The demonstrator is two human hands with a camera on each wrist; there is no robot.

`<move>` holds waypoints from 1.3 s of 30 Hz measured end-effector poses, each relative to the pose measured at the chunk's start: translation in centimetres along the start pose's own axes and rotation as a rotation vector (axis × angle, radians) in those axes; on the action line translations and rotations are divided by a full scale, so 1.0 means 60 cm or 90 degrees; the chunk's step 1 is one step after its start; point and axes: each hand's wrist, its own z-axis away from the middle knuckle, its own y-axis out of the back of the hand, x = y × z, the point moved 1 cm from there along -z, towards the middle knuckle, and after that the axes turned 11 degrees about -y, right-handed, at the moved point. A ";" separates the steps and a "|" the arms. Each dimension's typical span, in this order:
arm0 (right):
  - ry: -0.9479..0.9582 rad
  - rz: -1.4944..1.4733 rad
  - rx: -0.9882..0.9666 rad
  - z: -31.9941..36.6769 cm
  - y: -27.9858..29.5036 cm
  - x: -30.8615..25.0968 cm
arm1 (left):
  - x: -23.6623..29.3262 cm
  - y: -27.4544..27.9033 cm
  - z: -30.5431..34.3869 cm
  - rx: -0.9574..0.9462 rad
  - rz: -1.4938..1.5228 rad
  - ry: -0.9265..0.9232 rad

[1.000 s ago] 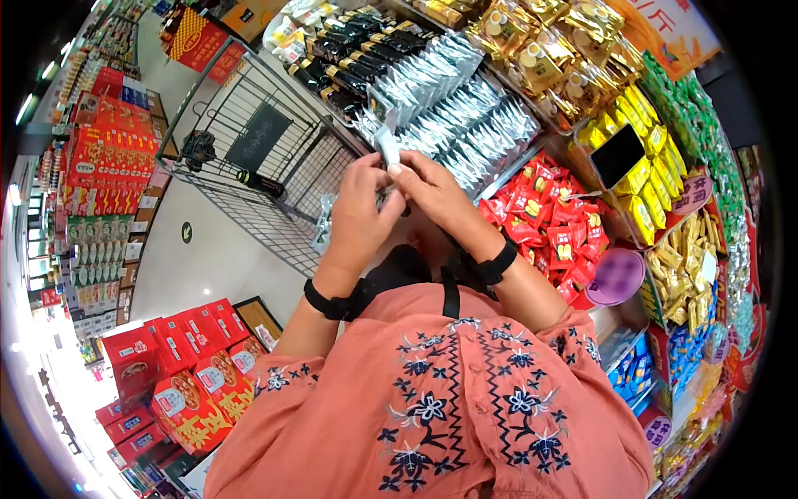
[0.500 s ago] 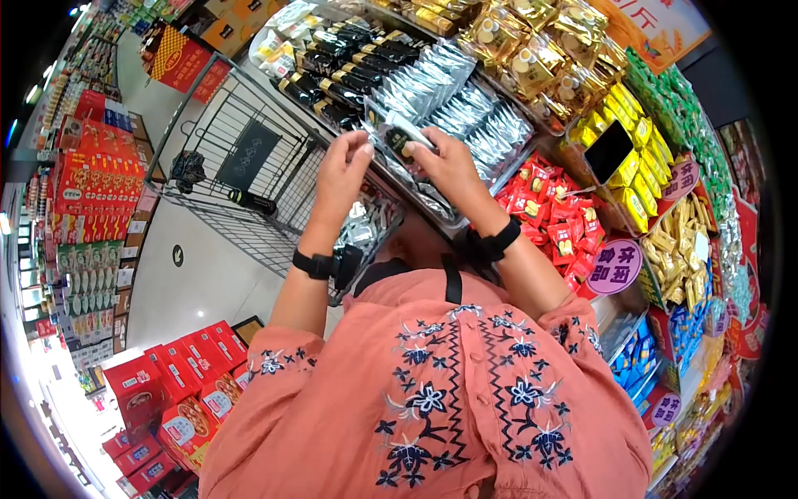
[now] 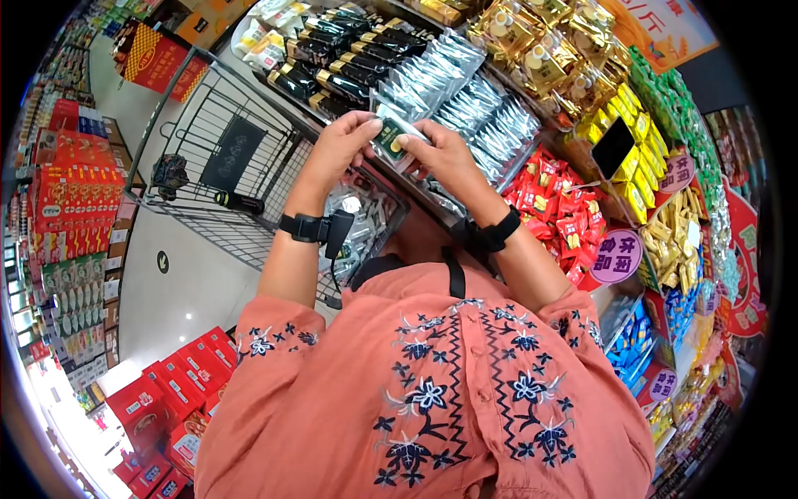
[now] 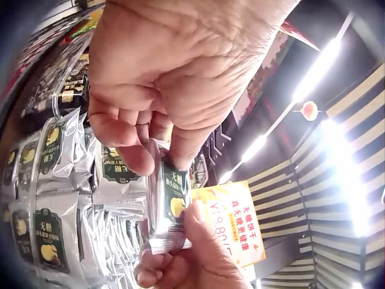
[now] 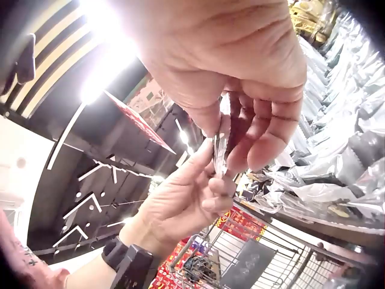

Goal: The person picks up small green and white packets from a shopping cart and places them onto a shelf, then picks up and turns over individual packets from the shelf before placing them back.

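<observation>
A small silver biscuit packet with a dark green front (image 3: 391,139) is held between both hands, above the near edge of the display. My left hand (image 3: 339,148) pinches one end between thumb and fingers. At the opposite end, the thumb and fingers of my right hand (image 3: 447,160) grip it. The left wrist view shows the packet (image 4: 172,198) front-on, with white lettering and a yellow picture. From the right wrist it appears nearly edge-on. Rows of similar silver packets (image 3: 432,76) stand right behind the hands.
A wire shopping cart (image 3: 224,100) stands at the left, with a dark cylindrical item inside. Black packets (image 3: 349,81), red packets (image 3: 557,204) and yellow packets (image 3: 640,150) fill nearby bins. A tray of silver packets (image 3: 366,218) sits below the left forearm. Red boxes (image 3: 166,387) are stacked lower left.
The left hand was close beside the right, then apart from the packet while the right held it. Now it pinches the packet too, whose dark green front has turned into view.
</observation>
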 end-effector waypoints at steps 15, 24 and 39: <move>0.126 0.101 0.008 0.005 0.007 -0.021 | 0.021 -0.014 0.034 -0.119 -0.006 -0.034; 0.097 -0.105 0.033 -0.002 -0.001 0.007 | -0.045 -0.003 0.070 -0.115 0.072 0.062; 0.149 0.137 0.223 -0.031 -0.015 0.013 | -0.049 0.042 -0.060 0.106 -0.051 -0.134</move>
